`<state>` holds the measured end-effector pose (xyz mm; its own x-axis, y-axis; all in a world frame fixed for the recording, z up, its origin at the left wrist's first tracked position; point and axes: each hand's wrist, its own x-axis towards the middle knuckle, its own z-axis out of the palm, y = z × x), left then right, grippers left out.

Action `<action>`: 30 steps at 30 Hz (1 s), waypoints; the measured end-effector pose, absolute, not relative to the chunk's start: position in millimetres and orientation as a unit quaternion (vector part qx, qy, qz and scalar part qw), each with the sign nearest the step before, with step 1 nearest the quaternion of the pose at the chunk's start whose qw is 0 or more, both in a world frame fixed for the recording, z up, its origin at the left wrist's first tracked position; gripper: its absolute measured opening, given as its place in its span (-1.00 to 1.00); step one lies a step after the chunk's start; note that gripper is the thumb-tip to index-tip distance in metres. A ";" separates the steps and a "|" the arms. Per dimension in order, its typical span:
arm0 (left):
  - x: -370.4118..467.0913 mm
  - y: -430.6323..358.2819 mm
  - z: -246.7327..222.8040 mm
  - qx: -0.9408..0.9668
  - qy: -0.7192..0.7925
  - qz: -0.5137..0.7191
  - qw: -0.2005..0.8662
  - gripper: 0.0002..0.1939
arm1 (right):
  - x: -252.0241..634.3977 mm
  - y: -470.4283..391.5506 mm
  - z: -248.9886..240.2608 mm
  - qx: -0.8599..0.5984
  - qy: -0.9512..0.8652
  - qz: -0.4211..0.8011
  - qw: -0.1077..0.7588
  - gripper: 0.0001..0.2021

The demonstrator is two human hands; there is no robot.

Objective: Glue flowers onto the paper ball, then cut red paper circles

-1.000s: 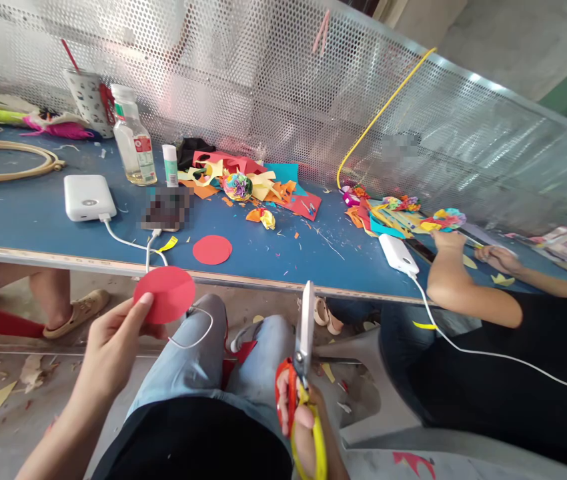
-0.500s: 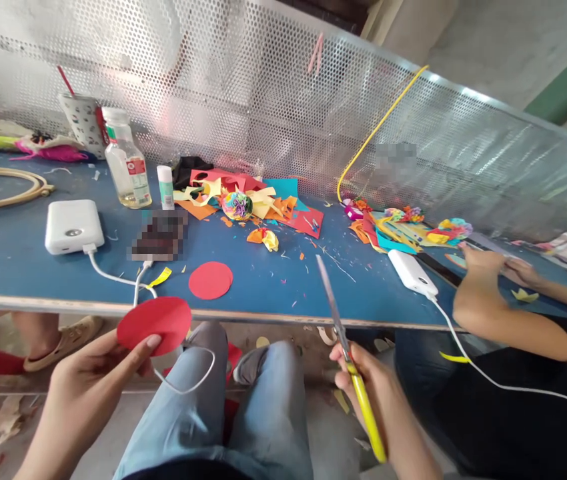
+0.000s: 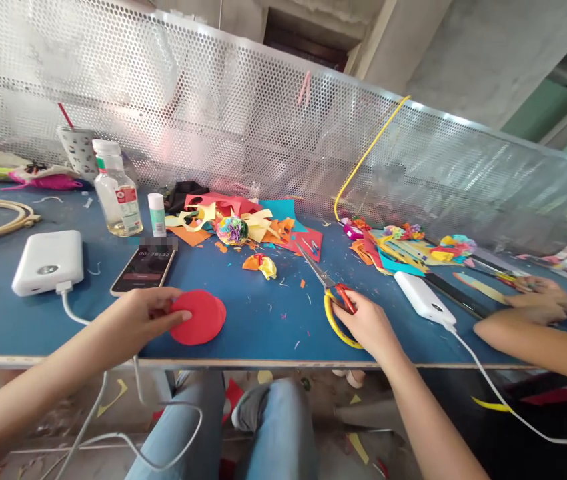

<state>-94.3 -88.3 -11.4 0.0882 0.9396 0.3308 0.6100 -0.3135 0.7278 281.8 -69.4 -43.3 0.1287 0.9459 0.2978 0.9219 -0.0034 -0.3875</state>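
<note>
My left hand (image 3: 156,313) pinches a red paper circle (image 3: 196,320) by its left edge, over the front of the blue table (image 3: 263,320). Another red circle lies under it, its rim just showing at the right. My right hand (image 3: 366,320) is closed on a pair of scissors (image 3: 336,307) with yellow and red handles, low over the table to the right. Their blades (image 3: 313,265) point away to the far left and look nearly closed. Between the hands and farther back sits a small orange and yellow crumpled paper piece (image 3: 261,265).
A phone (image 3: 143,270), a white power bank (image 3: 48,263), a glue stick (image 3: 157,215) and a bottle (image 3: 118,193) stand left. Paper scraps and a paper flower ball (image 3: 232,231) lie at the back. Another person's arms (image 3: 538,320) and a second power bank (image 3: 423,298) are at right.
My left hand has carried its red circle forward from above my lap onto the circle on the table. My right hand has moved forward over the table with the scissors, blades swung lower.
</note>
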 end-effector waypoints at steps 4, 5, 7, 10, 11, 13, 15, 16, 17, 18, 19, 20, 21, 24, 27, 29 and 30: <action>-85.4 -80.3 -13.1 0.780 0.595 0.145 0.130 -0.51 | 279.1 -63.6 -53.0 -0.720 -0.644 -0.003 0.261 -0.69; -83.0 -82.8 -13.1 0.784 0.599 0.141 0.083 -0.49 | 278.7 -63.2 -54.4 -0.719 -0.644 -0.007 0.262 -0.70; -79.0 -89.6 -14.8 0.806 0.573 0.146 0.016 -0.49 | 278.9 -62.4 -56.7 -0.717 -0.645 -0.010 0.263 -0.69; -75.9 -96.5 -22.1 0.863 0.489 0.123 0.019 -0.49 | 281.4 -61.2 -60.3 -0.719 -0.640 -0.017 0.272 -0.66; -75.3 -96.7 -25.1 0.875 0.470 0.106 0.036 -0.48 | 282.3 -60.7 -61.5 -0.719 -0.637 -0.019 0.277 -0.66; -74.2 -94.1 -30.9 0.884 0.457 0.073 0.065 -0.47 | 283.8 -59.9 -63.4 -0.717 -0.636 -0.020 0.284 -0.65; -72.6 -88.8 -35.5 0.885 0.456 0.054 0.078 -0.47 | 284.5 -59.2 -64.4 -0.713 -0.639 -0.016 0.288 -0.66; -71.3 -85.7 -37.2 0.887 0.452 0.053 0.081 -0.47 | 284.6 -59.0 -64.6 -0.710 -0.642 -0.014 0.290 -0.66; -69.7 -82.4 -38.5 0.888 0.448 0.057 0.083 -0.48 | 284.6 -58.9 -64.5 -0.707 -0.644 -0.013 0.291 -0.66; -67.7 -79.0 -39.5 0.889 0.446 0.067 0.083 -0.48 | 284.5 -58.8 -64.3 -0.704 -0.647 -0.012 0.292 -0.66; -65.1 -75.3 -40.3 0.889 0.444 0.074 0.083 -0.49 | 284.4 -58.9 -64.1 -0.701 -0.650 -0.012 0.293 -0.66; -62.1 -71.1 -40.7 0.889 0.442 0.080 0.081 -0.49 | 284.4 -59.0 -64.0 -0.698 -0.653 -0.012 0.293 -0.66; -58.7 -66.3 -41.1 0.890 0.440 0.086 0.080 -0.50 | 284.4 -59.1 -64.0 -0.695 -0.656 -0.012 0.293 -0.66; -47.2 -50.0 -41.8 0.880 0.454 0.121 0.069 -0.56 | 285.1 -58.9 -65.0 -0.690 -0.662 -0.013 0.292 -0.66; -38.9 -37.9 -42.7 0.866 0.471 0.160 0.054 -0.67 | 286.2 -57.9 -67.5 -0.687 -0.664 -0.015 0.295 -0.65; -37.3 -36.4 -43.3 0.855 0.485 0.181 0.046 -0.69 | 286.5 -57.4 -69.0 -0.683 -0.667 -0.016 0.298 -0.65; -37.5 -37.6 -43.5 0.849 0.492 0.189 0.043 -0.70 | 286.5 -57.3 -69.4 -0.681 -0.668 -0.017 0.299 -0.66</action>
<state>-37.5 -37.6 -43.5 0.4439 0.8518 0.2784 0.8188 -0.5117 0.2601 286.5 -57.3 -69.4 0.1072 0.9000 0.4225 0.9205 0.0708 -0.3843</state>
